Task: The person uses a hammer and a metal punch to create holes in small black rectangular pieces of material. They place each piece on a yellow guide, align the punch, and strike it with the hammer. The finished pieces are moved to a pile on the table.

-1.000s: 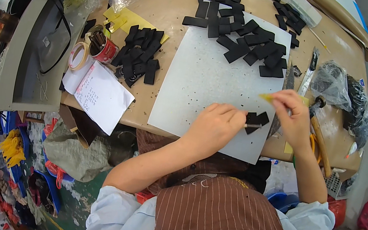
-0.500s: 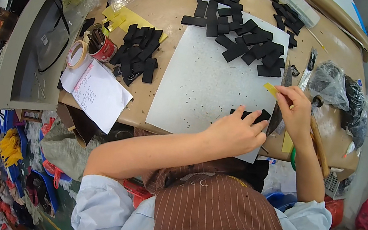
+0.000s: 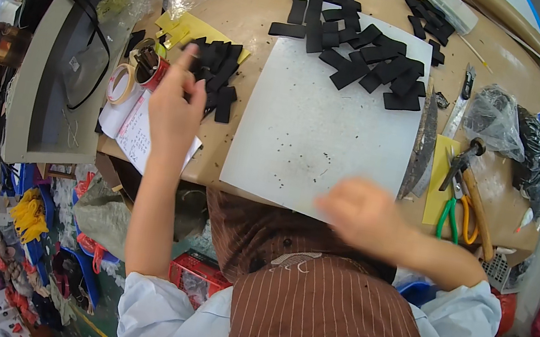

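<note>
My left hand (image 3: 178, 109) reaches over the left side of the table, its index finger stretched out and its thumb apart. The fingertip is at the edge of a pile of black fabric strips (image 3: 214, 65), and nothing shows between finger and thumb. My right hand (image 3: 360, 212) is smeared by motion over the near right edge of a white board (image 3: 320, 130). Whether it holds anything is hidden. A larger heap of black strips (image 3: 375, 61) lies across the board's far end. Dark specks are scattered over the board.
Right of the board lie a cutter knife (image 3: 461, 101), a dark blade (image 3: 424, 145), a yellow card (image 3: 440, 177), a hammer (image 3: 476, 205) and green-handled scissors (image 3: 448, 220). At left are an open notebook (image 3: 137, 134), a tape roll (image 3: 121, 84) and a red tin (image 3: 153, 74).
My left hand has swung from the board to the left pile. The right hand has come down and leftward. The black strip near the board's front and the small yellow piece no longer show.
</note>
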`<state>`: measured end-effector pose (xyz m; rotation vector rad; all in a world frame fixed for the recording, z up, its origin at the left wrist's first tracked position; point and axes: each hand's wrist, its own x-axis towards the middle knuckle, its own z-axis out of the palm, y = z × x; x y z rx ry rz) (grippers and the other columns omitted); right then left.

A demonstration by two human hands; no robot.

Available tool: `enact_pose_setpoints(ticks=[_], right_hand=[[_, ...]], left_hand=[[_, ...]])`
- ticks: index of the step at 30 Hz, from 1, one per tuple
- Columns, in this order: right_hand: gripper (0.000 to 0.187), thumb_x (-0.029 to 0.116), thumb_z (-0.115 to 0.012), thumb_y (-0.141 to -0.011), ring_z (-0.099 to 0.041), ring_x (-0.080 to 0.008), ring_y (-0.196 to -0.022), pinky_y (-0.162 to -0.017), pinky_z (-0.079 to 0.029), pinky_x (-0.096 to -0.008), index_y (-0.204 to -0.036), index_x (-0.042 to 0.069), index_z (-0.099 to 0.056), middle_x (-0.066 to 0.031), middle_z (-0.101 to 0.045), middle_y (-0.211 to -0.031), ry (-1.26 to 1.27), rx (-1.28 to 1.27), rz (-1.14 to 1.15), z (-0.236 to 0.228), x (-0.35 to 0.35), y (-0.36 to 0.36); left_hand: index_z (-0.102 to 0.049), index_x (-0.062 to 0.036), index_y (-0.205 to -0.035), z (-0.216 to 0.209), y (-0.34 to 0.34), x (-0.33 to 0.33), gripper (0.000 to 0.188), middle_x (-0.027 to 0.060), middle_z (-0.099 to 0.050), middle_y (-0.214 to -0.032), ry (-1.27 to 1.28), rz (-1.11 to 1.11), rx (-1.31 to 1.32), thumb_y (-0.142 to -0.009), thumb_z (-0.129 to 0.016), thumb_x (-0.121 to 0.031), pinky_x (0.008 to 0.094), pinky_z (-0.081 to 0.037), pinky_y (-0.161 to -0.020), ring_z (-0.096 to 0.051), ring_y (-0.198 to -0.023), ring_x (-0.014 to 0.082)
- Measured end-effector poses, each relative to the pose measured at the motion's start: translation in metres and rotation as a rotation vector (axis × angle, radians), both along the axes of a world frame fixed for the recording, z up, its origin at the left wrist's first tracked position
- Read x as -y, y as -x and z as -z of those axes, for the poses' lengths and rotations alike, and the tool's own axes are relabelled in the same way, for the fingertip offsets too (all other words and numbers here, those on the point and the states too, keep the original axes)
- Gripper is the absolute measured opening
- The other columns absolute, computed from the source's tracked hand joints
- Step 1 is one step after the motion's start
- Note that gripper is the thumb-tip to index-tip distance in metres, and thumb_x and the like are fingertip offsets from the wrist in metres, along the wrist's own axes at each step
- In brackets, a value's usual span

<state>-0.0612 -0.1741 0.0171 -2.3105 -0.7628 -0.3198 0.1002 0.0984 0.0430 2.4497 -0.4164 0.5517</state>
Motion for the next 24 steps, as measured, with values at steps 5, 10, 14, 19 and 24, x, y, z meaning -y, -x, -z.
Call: enact_pose_setpoints(ticks=[5,10,14,19,24], right_hand=[[0.006,0.010,-0.061,-0.083,-0.061,-0.0325,-0.078,-0.066,-0.051,-0.0404,-0.081,0.005,-0.062,-0.0155,-0.058,-0.079,0.066,0.044,0.321,0.020,0.018,-0.060],[0.009,0.010,-0.059,-0.080,-0.062,-0.0334,-0.079,-0.067,-0.052,-0.0432,-0.080,0.002,-0.058,-0.0156,-0.058,-0.079,0.048,-0.103,-0.047,0.011,-0.042,-0.032],[0.008,0.010,-0.058,-0.078,-0.062,-0.0343,-0.075,-0.067,-0.052,-0.0443,-0.078,0.002,-0.057,-0.0145,-0.057,-0.076,0.087,0.019,0.244,0.017,-0.011,-0.088],[0.015,0.013,-0.064,-0.077,-0.062,-0.0278,-0.074,-0.067,-0.052,-0.0390,-0.090,0.006,-0.068,-0.0087,-0.058,-0.078,0.092,-0.003,-0.103,0.012,-0.041,-0.029],[0.021,0.011,-0.069,-0.077,-0.061,-0.0295,-0.087,-0.075,-0.051,-0.0384,-0.098,0.006,-0.068,-0.0101,-0.063,-0.097,0.061,0.093,0.163,0.010,0.009,-0.060]], left_hand=[[-0.034,-0.0047,-0.082,-0.005,-0.008,-0.021,0.032,0.0254,-0.056,-0.134,0.040,-0.019,0.040,-0.087,-0.066,-0.005,0.0314,-0.048,-0.081,-0.065,-0.108,0.0253],[-0.035,-0.0042,-0.082,-0.004,-0.007,0.018,0.031,0.0231,-0.061,-0.129,0.089,0.050,-0.060,-0.087,-0.066,-0.006,0.0344,-0.050,-0.088,-0.064,-0.114,0.0320],[-0.037,-0.0036,-0.082,-0.011,-0.004,0.060,0.032,0.0228,-0.064,-0.122,0.097,0.161,-0.144,-0.085,-0.069,-0.008,0.0356,-0.051,-0.083,-0.066,-0.107,0.0352],[-0.040,-0.0031,-0.082,0.007,0.000,0.111,0.041,0.0231,-0.066,-0.117,0.078,0.329,-0.205,-0.077,-0.079,-0.015,0.0386,-0.050,-0.070,-0.065,-0.085,0.0379],[-0.045,-0.0015,-0.085,0.030,-0.007,0.148,0.041,0.0201,-0.069,-0.107,-0.022,0.360,-0.155,-0.074,-0.082,-0.014,0.0411,-0.051,-0.068,-0.066,-0.085,0.0362]])
